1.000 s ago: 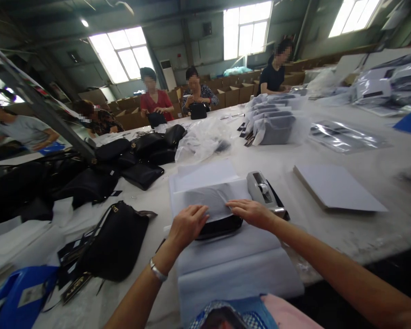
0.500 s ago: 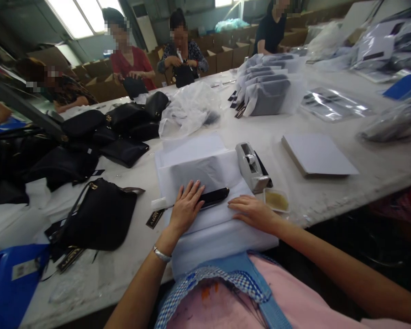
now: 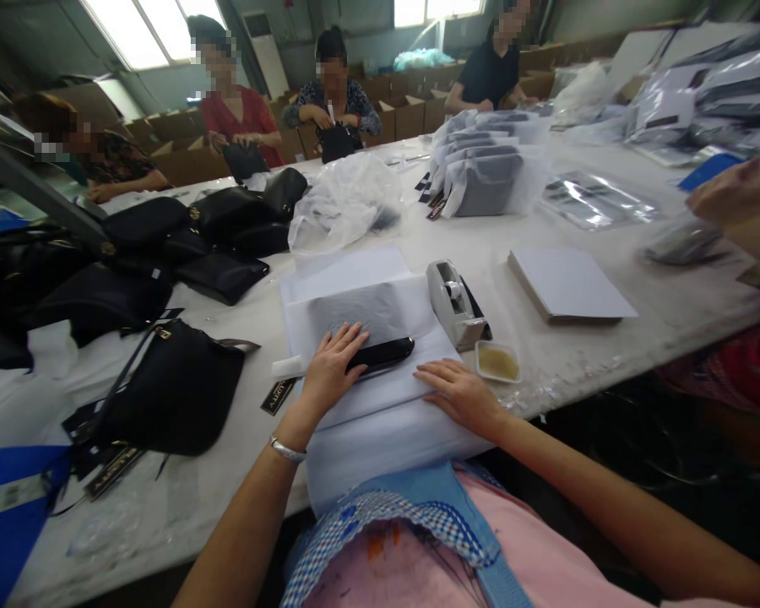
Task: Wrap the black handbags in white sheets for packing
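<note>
My left hand (image 3: 329, 368) lies flat with fingers spread on a black bag (image 3: 383, 352) half wrapped in white tissue paper (image 3: 367, 304). Only the bag's near edge shows below the paper. My right hand (image 3: 459, 393) rests flat on the stack of white tissue sheets (image 3: 386, 431) just in front of the bag. A small black hang tag (image 3: 279, 395) lies left of my left wrist. Neither hand grips anything.
A grey tape dispenser (image 3: 453, 304) and a small tray (image 3: 497, 362) sit right of the paper. A black shoulder bag (image 3: 171, 393) lies at left, more black bags (image 3: 183, 245) behind. A white board (image 3: 570, 283), wrapped bags (image 3: 487, 173), seated co-workers and another person's hand (image 3: 728, 198) are nearby.
My view tilted down from the hall toward the table edge. Both hands slid from folding paper over the bag to lying flat, the right now on the sheets in front.
</note>
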Available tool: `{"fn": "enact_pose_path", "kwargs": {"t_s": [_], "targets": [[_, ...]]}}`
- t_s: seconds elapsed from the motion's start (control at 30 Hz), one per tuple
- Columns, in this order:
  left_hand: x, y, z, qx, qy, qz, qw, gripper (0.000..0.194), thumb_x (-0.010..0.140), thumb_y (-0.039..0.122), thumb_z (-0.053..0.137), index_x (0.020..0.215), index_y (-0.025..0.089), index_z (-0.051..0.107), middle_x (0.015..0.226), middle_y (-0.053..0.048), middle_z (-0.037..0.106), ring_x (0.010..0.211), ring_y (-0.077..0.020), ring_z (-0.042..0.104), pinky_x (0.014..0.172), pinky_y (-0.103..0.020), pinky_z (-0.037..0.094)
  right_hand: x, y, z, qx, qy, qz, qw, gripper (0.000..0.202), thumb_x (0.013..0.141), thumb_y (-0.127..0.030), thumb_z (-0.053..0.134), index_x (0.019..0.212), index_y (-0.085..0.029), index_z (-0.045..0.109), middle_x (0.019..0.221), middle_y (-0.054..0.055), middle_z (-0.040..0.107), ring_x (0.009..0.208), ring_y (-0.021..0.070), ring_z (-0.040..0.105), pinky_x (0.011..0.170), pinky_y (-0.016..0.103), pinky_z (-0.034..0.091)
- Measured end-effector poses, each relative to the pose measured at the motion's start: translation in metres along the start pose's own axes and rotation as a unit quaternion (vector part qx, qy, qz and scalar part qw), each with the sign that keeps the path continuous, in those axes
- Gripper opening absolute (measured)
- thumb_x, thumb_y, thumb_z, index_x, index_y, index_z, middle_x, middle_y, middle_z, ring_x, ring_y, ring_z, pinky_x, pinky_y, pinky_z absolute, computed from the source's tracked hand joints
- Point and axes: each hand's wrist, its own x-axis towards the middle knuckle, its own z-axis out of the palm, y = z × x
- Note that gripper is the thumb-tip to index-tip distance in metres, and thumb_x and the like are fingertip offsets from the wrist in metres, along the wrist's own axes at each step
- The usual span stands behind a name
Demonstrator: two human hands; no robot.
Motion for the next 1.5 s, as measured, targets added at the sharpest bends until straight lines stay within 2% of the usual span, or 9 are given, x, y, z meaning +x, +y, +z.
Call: {"fn": "enact_pose_path", "kwargs": {"t_s": [0.1, 0.3, 0.43, 0.63, 0.77, 1.03, 1.23, 1.37, 1.5], "targets": [[0.0, 0.001, 0.001, 0.003, 0.005, 0.0, 1.0, 0.058, 0.09, 0.026, 0.061, 0.145, 0.026, 0.043, 0.155, -0.006, 0.038, 0.145, -0.027, 0.031, 0.118, -0.052, 0.028, 0.013, 0.007, 0.003, -0.045, 0.013, 0.063, 0.997, 0.047, 0.093, -0.039, 0.062, 0.134, -0.017, 0.055, 0.132, 0.015, 0.059, 0.122, 0.0312, 0.052, 0.104, 0.048, 0.04], [0.0, 0.002, -0.001, 0.011, 0.004, 0.001, 1.0, 0.057, 0.09, 0.026, 0.061, 0.145, 0.025, 0.043, 0.155, -0.006, 0.038, 0.144, -0.0268, 0.032, 0.117, -0.052, 0.029, 0.035, 0.003, -0.006, -0.031, -0.048, 0.082, 0.995, 0.03, 0.086, -0.051, 0.069, 0.092, -0.023, 0.072, 0.079, 0.005, 0.068, 0.088, 0.025, 0.062, 0.093, 0.044, 0.043], [-0.001, 0.0, 0.002, 0.013, 0.006, 0.002, 1.0, 0.058, 0.09, 0.027, 0.061, 0.145, 0.026, 0.043, 0.155, -0.005, 0.038, 0.144, -0.0266, 0.032, 0.117, -0.051, 0.029, 0.038, 0.002, -0.009, -0.016, -0.075, 0.041, 0.996, 0.027, 0.081, -0.045, 0.075, 0.071, -0.021, 0.069, 0.116, 0.008, 0.065, 0.111, 0.0275, 0.057, 0.1, 0.042, 0.04], [0.0, -0.001, 0.003, 0.013, 0.007, 0.0, 1.0, 0.057, 0.09, 0.027, 0.061, 0.144, 0.026, 0.043, 0.155, -0.005, 0.038, 0.145, -0.026, 0.032, 0.117, -0.052, 0.03, 0.05, 0.006, -0.002, -0.027, -0.085, 0.112, 0.99, 0.03, 0.083, -0.04, 0.074, 0.105, -0.021, 0.067, 0.106, 0.006, 0.069, 0.088, 0.0228, 0.066, 0.072, 0.032, 0.05], [0.0, -0.001, 0.003, 0.012, 0.008, 0.0, 1.0, 0.057, 0.09, 0.027, 0.061, 0.145, 0.026, 0.042, 0.156, -0.005, 0.038, 0.144, -0.0257, 0.032, 0.117, -0.051, 0.03, 0.049, 0.0, -0.011, -0.028, -0.114, 0.112, 0.987, 0.021, 0.077, -0.038, 0.079, 0.091, -0.025, 0.071, 0.081, 0.0, 0.07, 0.072, 0.0198, 0.065, 0.062, 0.028, 0.046], [0.0, 0.0, 0.002, 0.018, 0.004, -0.002, 1.0, 0.058, 0.09, 0.028, 0.061, 0.145, 0.027, 0.042, 0.156, -0.003, 0.038, 0.144, -0.0246, 0.032, 0.118, -0.049, 0.028, -0.012, -0.027, -0.017, -0.029, -0.002, -0.115, 0.993, 0.016, 0.094, -0.014, 0.056, 0.087, -0.021, 0.068, 0.113, 0.003, 0.068, 0.113, 0.0232, 0.057, 0.116, 0.055, 0.019], [0.0, 0.001, -0.001, 0.018, -0.003, 0.0, 1.0, 0.056, 0.091, 0.029, 0.059, 0.145, 0.026, 0.043, 0.155, -0.004, 0.038, 0.144, -0.026, 0.032, 0.117, -0.05, 0.03, -0.054, -0.032, -0.01, 0.061, -0.043, -0.176, 0.982, 0.026, 0.099, -0.013, 0.041, 0.097, -0.017, 0.066, 0.104, 0.006, 0.071, 0.096, 0.0197, 0.064, 0.087, 0.032, 0.051], [0.0, 0.001, 0.001, 0.019, 0.002, 0.001, 1.0, 0.056, 0.091, 0.03, 0.059, 0.145, 0.026, 0.043, 0.155, -0.004, 0.038, 0.145, -0.0259, 0.032, 0.117, -0.05, 0.029, -0.058, -0.038, -0.021, 0.138, -0.039, -0.107, 0.984, 0.021, 0.101, -0.022, 0.046, 0.103, -0.019, 0.067, 0.085, 0.002, 0.071, 0.071, 0.0141, 0.065, 0.064, 0.023, 0.05], [0.0, 0.002, 0.0, 0.02, 0.0, 0.0, 1.0, 0.057, 0.091, 0.031, 0.059, 0.145, 0.025, 0.043, 0.156, -0.004, 0.038, 0.145, -0.0256, 0.031, 0.117, -0.05, 0.028, -0.038, -0.038, -0.023, 0.167, 0.037, -0.004, 0.985, 0.019, 0.097, -0.031, 0.058, 0.111, -0.021, 0.066, 0.101, 0.005, 0.071, 0.089, 0.0166, 0.066, 0.082, 0.027, 0.051]]}}
